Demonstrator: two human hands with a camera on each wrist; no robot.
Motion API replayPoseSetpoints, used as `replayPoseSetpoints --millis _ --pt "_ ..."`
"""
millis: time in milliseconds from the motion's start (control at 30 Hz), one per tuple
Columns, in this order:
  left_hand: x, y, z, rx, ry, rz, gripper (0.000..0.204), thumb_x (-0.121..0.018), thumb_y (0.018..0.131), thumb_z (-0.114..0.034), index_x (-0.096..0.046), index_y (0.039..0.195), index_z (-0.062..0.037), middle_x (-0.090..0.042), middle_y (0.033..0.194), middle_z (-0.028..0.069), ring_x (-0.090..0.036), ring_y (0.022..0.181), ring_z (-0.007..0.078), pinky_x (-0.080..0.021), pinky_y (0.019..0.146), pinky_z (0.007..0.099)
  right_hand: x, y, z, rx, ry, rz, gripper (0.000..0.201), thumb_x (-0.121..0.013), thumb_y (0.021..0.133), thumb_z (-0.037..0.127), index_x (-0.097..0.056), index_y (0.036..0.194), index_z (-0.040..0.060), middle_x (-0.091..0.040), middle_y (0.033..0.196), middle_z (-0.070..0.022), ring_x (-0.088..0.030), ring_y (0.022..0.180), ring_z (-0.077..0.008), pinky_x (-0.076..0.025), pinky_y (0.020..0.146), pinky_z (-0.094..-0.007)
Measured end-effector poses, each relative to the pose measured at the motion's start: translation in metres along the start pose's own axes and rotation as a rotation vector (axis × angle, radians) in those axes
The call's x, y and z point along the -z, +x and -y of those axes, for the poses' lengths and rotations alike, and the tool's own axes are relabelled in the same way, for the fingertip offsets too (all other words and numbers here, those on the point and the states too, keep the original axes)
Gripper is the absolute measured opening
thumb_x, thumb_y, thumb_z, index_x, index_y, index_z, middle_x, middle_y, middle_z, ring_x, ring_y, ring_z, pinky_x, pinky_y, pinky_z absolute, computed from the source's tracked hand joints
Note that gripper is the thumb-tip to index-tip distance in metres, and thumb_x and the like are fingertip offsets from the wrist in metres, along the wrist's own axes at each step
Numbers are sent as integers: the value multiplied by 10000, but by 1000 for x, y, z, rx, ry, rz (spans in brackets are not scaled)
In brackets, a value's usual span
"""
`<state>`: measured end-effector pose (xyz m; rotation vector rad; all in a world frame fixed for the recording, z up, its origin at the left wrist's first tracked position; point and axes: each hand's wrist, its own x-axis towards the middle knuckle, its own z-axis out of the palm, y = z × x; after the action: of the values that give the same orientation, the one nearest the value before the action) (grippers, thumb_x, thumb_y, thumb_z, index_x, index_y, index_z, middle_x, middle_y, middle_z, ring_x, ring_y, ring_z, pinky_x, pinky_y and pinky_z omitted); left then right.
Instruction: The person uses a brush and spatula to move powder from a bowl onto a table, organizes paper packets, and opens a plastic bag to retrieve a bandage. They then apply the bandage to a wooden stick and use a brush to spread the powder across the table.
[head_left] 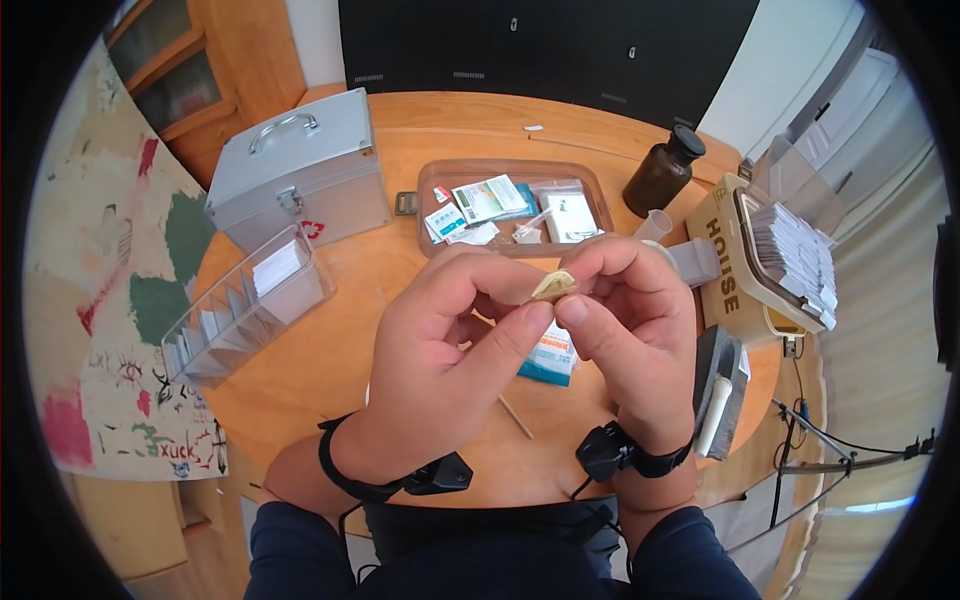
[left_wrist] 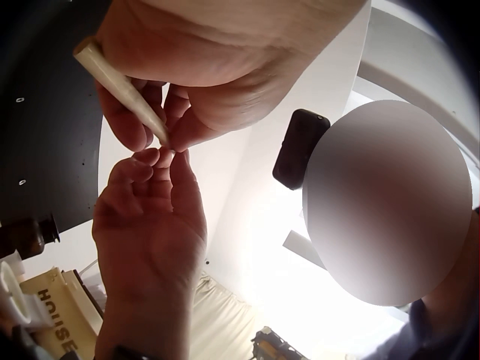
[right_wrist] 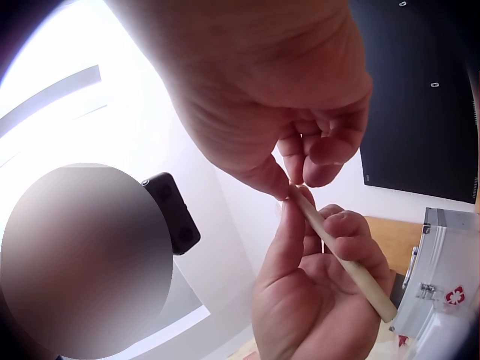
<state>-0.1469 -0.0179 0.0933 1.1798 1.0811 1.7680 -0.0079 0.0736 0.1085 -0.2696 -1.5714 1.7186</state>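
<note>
My left hand (head_left: 440, 345) and right hand (head_left: 635, 335) meet above the table, thumbs and fingers pinching a small pale-yellow and brown piece (head_left: 554, 286). A tapered cream roll (left_wrist: 120, 82) lies along my left hand (left_wrist: 225, 67) in the left wrist view, its narrow end at the fingertips of both hands. The right wrist view shows the same roll (right_wrist: 345, 259) across the fingers of my left hand (right_wrist: 315, 307), with my right hand (right_wrist: 277, 105) pinching at its narrow tip. Below the hands is a blue-and-white packet (head_left: 546, 362), partly hidden.
A brown tray (head_left: 430, 215) of packets sits behind the hands. A silver case (head_left: 300, 165) and clear divided holder (head_left: 250, 305) stand left. Right are a dark bottle (head_left: 660, 172), cream HOUSE box (head_left: 722, 265) and grey block (head_left: 712, 400). A thin stick (head_left: 516, 417) lies in front.
</note>
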Motion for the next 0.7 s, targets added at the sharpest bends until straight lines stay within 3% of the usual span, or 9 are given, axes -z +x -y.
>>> replayPoseSetpoints --millis 100,200,267,367,567,700 --pt "0 -1 1 -71 129 3 161 -607 898 -8 -590 1057 14 -555 1006 46 -583 889 83 -497 693 211 1 0 -3 15 3 9 190 -643 860 -24 -564 1030 9 -590 932 -5 -562 815 -35 -448 621 -153" --pt "-3 -1 2 -91 55 -49 161 -600 900 0 -589 1060 20 -552 1011 56 -578 884 91 -489 726 213 0 0 -3 -34 -14 -35 168 -660 854 -4 -572 997 12 -605 917 1 -559 782 -28 -423 579 -154" --pt "-2 0 8 -207 -91 -62 165 -593 901 8 -585 1064 28 -549 1021 68 -567 889 102 -472 775 227 2 1 -10 -21 -78 19 151 -673 847 11 -580 966 17 -605 911 5 -557 775 -24 -415 569 -154" --pt "-2 0 13 -292 -14 -96 170 -588 902 13 -585 1071 28 -546 1025 73 -557 909 115 -450 825 250 -7 0 -10 -49 -159 55 128 -702 828 46 -604 907 25 -607 896 4 -562 753 -28 -408 550 -157" --pt "-2 -5 14 -302 97 -97 220 -635 857 14 -593 1073 10 -537 993 68 -534 891 132 -430 808 259 -10 -2 -16 73 -343 92 168 -698 819 46 -623 967 16 -619 900 -36 -571 752 -74 -438 548 -186" --pt "-1 -5 9 -306 132 -41 196 -583 894 -27 -553 1082 18 -501 1012 84 -521 903 141 -434 791 279 -8 -3 -17 45 -358 118 162 -689 827 45 -619 969 10 -624 909 -51 -564 748 -83 -444 549 -197"
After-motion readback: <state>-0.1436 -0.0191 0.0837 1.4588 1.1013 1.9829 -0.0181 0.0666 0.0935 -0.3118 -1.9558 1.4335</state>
